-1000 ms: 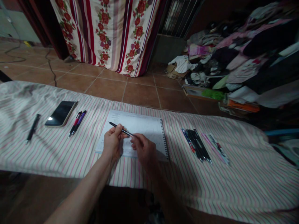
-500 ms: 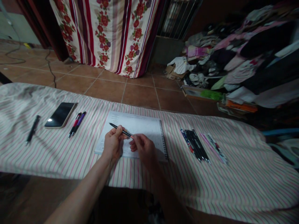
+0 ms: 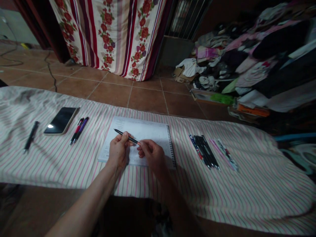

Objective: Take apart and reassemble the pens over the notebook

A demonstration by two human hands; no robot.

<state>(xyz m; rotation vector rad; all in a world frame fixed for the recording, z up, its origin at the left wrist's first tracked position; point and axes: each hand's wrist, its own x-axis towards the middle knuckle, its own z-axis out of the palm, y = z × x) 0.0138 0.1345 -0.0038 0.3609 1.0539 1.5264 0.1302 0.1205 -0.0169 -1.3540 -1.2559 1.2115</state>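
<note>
Above the spiral notebook [image 3: 148, 128], my left hand [image 3: 118, 149] pinches the middle of a black pen [image 3: 119, 132]. The pen slants, with one dark end pointing up and left. My right hand [image 3: 153, 153] has its thumb and fingers closed on the pen's other end, where a small light tip shows. The fingers hide part of the barrel. Faint writing covers parts of the open page, and the notebook's coil runs down its right side.
Left of the notebook lie a red pen [image 3: 77, 131], a purple pen [image 3: 82, 130], a smartphone [image 3: 60, 121] and a dark pen [image 3: 31, 136]. To the right are several black pens [image 3: 206, 151] and a pink pen [image 3: 219, 152] on the striped cloth [image 3: 259, 184]. Clothes [image 3: 259, 69] are heaped beyond.
The whole view has shifted slightly, so things sit a little further left and up. Both hands keep their hold on the pen, with hardly any movement.
</note>
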